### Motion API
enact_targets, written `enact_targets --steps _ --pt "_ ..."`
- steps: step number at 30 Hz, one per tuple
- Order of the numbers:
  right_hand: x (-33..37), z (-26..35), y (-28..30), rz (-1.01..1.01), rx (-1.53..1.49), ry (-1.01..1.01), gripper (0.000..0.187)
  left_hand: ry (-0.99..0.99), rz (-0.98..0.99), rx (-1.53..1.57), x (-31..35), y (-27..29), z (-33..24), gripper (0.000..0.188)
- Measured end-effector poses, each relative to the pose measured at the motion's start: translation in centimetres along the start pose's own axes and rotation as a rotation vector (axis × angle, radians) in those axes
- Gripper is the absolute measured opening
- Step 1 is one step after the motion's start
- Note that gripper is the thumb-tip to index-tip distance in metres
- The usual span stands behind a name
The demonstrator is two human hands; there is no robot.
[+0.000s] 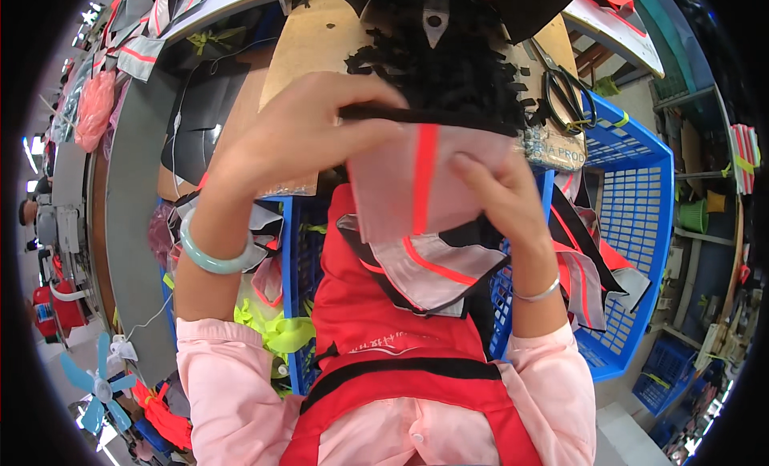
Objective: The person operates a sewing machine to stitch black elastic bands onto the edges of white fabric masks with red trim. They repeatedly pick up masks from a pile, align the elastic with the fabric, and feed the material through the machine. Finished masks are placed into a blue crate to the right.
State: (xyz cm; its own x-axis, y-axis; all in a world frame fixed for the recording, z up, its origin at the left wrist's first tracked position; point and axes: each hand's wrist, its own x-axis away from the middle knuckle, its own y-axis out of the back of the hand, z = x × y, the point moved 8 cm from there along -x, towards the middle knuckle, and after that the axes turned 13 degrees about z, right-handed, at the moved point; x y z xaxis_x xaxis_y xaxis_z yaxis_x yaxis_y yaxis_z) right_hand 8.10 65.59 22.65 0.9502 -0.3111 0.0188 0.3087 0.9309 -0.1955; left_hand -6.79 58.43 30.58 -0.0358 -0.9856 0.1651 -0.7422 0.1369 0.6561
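Note:
My left hand [300, 129] and my right hand [498, 195] hold up a grey fabric piece [400, 189] with a red-orange stripe down its middle and a black trim along its top edge. The left hand covers its upper left corner; the right hand's fingers press on its right side. Below it another grey piece with red and black edging [436, 270] lies on my red apron [360, 322]. A pale green bangle [210, 258] is on my left wrist, a thin silver bracelet [538, 292] on the right.
Blue plastic crates [641, 201] with more grey and red fabric pieces stand on my right and lower left. Black scissors [569, 97] lie on the wooden table [308, 41]. Black fabric [456, 57] is piled ahead. A small blue fan [96, 382] is at the lower left.

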Motion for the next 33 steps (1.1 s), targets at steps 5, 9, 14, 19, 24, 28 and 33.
enact_targets --steps 5,9,14,19,24,28,33 --pt "2.8 -0.9 3.3 -0.141 -0.086 0.016 0.022 0.086 -0.025 0.579 1.2 -2.1 3.3 0.02" --pt "3.1 -0.9 4.3 -0.25 -0.087 0.046 0.026 0.054 -0.124 0.67 0.1 -3.3 3.3 0.017" --pt "2.6 -0.5 5.4 -0.343 -0.094 0.074 0.026 0.014 -0.235 0.757 -1.2 -2.3 3.6 0.02" --pt "2.0 -0.7 6.2 -0.402 -0.123 0.067 0.027 0.029 -0.267 0.883 -2.9 -2.3 5.1 0.016" --pt "1.1 -0.7 6.7 -0.397 -0.152 0.079 0.028 0.058 -0.236 1.044 -4.4 -2.4 6.1 0.012" --pt "0.6 -0.4 6.8 -0.423 -0.185 0.11 0.027 0.025 -0.228 1.256 -5.3 -3.0 5.8 0.011" --pt "0.4 -0.5 7.0 -0.441 -0.21 0.118 0.027 0.01 -0.251 1.404 -5.8 -3.5 6.7 0.01"
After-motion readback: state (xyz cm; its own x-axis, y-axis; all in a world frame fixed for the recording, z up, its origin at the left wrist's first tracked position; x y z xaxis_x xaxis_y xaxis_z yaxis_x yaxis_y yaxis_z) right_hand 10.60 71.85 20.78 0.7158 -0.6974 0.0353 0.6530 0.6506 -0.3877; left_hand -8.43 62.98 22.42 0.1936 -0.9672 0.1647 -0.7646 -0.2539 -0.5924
